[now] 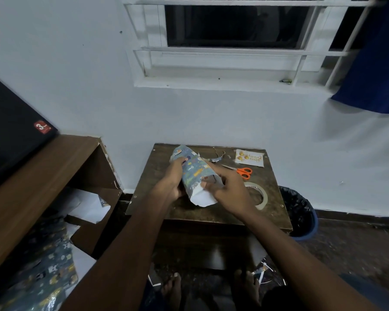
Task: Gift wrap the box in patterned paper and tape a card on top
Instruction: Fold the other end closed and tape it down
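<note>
The box (192, 170), covered in blue patterned paper, is held tilted above the small dark wooden table (189, 212). My left hand (172, 178) grips its left side. My right hand (228, 189) pinches the loose paper flap at the near end, where the white underside of the paper (202, 199) shows. The far end of the box looks folded shut. A white card (249, 158) with gold decorations lies at the table's back right. A roll of clear tape (259, 196) lies just right of my right hand.
Orange-handled scissors (241, 171) and paper scraps (217, 158) lie on the table behind the box. A brown desk (32, 176) with a black laptop stands at left, with spare patterned paper (38, 274) below. A blue bin (301, 216) with a black bag stands right of the table.
</note>
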Motion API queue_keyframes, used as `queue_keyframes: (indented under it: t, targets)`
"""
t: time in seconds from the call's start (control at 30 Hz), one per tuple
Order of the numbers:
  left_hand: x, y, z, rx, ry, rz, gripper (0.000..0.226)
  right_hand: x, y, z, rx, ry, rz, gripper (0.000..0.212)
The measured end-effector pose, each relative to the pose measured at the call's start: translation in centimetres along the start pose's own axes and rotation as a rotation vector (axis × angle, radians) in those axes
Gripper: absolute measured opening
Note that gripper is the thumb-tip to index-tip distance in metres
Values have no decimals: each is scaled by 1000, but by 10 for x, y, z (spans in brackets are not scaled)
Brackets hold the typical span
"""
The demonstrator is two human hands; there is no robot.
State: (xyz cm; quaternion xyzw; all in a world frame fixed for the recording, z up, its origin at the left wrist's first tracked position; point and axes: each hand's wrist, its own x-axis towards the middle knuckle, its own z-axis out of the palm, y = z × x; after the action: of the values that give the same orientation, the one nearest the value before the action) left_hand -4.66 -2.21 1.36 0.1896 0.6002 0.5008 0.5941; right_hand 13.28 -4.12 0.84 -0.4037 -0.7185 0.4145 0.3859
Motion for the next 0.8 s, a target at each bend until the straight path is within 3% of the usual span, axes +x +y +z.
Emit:
queue_keyframes:
  t: [0.37, 0.47, 0.53, 0.6, 0.67, 0.8]
  targets:
    - [2, -4, 3, 61, 29, 182, 45, -3, 6, 7, 49, 118, -156, 59]
    - [-5, 3, 2, 134, 65, 339, 34, 4, 2, -7, 24, -97, -95, 73]
    - [-13, 11, -2, 246, 122, 501, 36, 7, -2, -18, 154, -354, -13, 80]
    - [-20, 16, -6, 312, 115, 624, 44, 7, -7, -23, 356, -443, 48, 75]
    - [-22, 17, -7, 355, 60, 721, 44, 10, -10, -23, 464, -294, 108, 70]
    - [-22, 4, 0, 462, -80, 823, 45, 14, -12, -17, 283, 87, -46, 60]
